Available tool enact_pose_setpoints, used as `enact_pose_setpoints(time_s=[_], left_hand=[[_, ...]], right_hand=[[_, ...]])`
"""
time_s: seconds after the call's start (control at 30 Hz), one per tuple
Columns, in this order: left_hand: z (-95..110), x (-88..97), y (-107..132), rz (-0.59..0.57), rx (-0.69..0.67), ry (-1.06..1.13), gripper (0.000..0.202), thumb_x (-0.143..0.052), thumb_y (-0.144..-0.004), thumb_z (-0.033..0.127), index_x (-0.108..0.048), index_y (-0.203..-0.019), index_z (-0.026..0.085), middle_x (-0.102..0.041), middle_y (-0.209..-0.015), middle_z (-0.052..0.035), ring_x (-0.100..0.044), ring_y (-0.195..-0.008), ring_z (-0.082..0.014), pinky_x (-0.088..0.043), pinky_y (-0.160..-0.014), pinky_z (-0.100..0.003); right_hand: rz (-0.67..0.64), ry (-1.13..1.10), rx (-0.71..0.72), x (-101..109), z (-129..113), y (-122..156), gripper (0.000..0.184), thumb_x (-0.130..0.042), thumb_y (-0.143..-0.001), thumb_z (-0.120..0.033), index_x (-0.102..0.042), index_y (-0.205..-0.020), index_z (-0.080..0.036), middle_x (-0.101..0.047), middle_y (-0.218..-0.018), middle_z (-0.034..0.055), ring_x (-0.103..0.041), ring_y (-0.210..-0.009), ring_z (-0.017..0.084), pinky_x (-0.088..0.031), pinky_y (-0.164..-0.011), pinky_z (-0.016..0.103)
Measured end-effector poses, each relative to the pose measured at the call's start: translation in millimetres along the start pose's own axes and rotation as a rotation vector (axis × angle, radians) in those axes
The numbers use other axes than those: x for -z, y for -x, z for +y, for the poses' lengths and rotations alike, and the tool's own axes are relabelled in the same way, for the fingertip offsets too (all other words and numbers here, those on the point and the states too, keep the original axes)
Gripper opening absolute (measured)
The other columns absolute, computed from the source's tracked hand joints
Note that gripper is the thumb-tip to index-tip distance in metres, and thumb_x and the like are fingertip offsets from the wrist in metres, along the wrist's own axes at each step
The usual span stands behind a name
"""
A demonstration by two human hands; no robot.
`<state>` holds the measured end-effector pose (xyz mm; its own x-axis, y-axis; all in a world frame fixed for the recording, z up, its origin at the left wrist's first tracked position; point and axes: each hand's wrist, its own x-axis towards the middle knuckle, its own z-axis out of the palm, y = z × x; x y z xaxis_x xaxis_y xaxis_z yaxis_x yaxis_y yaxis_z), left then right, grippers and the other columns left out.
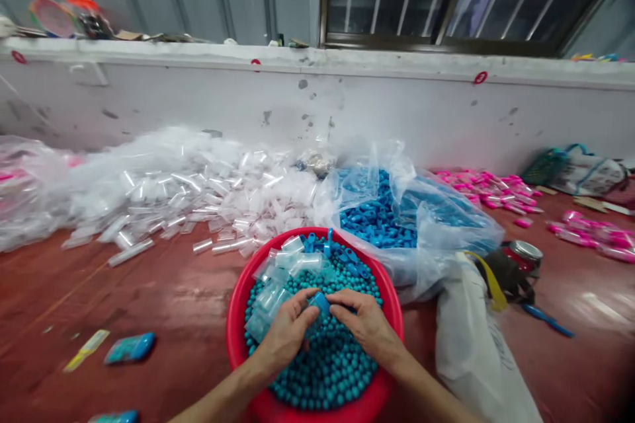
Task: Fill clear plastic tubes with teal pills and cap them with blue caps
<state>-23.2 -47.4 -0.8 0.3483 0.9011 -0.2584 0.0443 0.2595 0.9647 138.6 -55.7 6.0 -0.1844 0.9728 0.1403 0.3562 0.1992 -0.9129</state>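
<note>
My left hand (284, 330) is closed around a clear plastic tube, mostly hidden by the fingers. A blue cap (321, 305) sits at the tube's upper end. My right hand (368, 325) pinches that cap from the right side. Both hands are over a red tub (395, 317) filled with small teal beads (322, 377). Inside the tub, loose clear tubes (272, 297) lie on the beads at the left. Several blue caps (353, 264) rest on the beads at the back right. Whether beads are inside the held tube, I cannot tell.
Behind the tub spreads a heap of clear tubes (198, 192). A plastic bag (441, 258) of blue caps stands to its right, with pink-capped pieces (489, 188) beyond. A capped bead-filled tube (129, 348) lies at left. A white sack (476, 344) is at right.
</note>
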Motion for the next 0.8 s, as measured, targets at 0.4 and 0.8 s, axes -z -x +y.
enact_pose_setpoints(time_s=[0.4,0.8], left_hand=[[-5.4,4.3,3.6,-0.005,0.024,0.064,0.052,-0.058,-0.069,0.038,-0.047,-0.114,0.016,-0.046,-0.056,0.0065,-0.034,-0.035,-0.0045,-0.027,-0.034,-0.018],[14.4,10.4,9.3,-0.095,-0.003,0.021,0.034,-0.053,-0.072,0.039,-0.044,-0.099,0.020,-0.046,-0.056,0.0076,-0.040,-0.032,-0.0045,-0.028,-0.032,-0.016]], right_hand=[[-0.157,0.194,0.167,-3.5,-9.4,-3.1,0.021,-0.048,-0.083,-0.024,-0.069,-0.083,-0.023,-0.064,-0.073,0.0016,-0.056,-0.071,0.015,-0.042,-0.068,0.026],[-0.027,-0.588,-0.302,-2.6,-15.9,-19.9,0.026,-0.067,-0.061,-0.024,-0.056,-0.084,-0.018,-0.058,-0.071,-0.0026,-0.055,-0.061,0.013,-0.045,-0.048,0.022]])
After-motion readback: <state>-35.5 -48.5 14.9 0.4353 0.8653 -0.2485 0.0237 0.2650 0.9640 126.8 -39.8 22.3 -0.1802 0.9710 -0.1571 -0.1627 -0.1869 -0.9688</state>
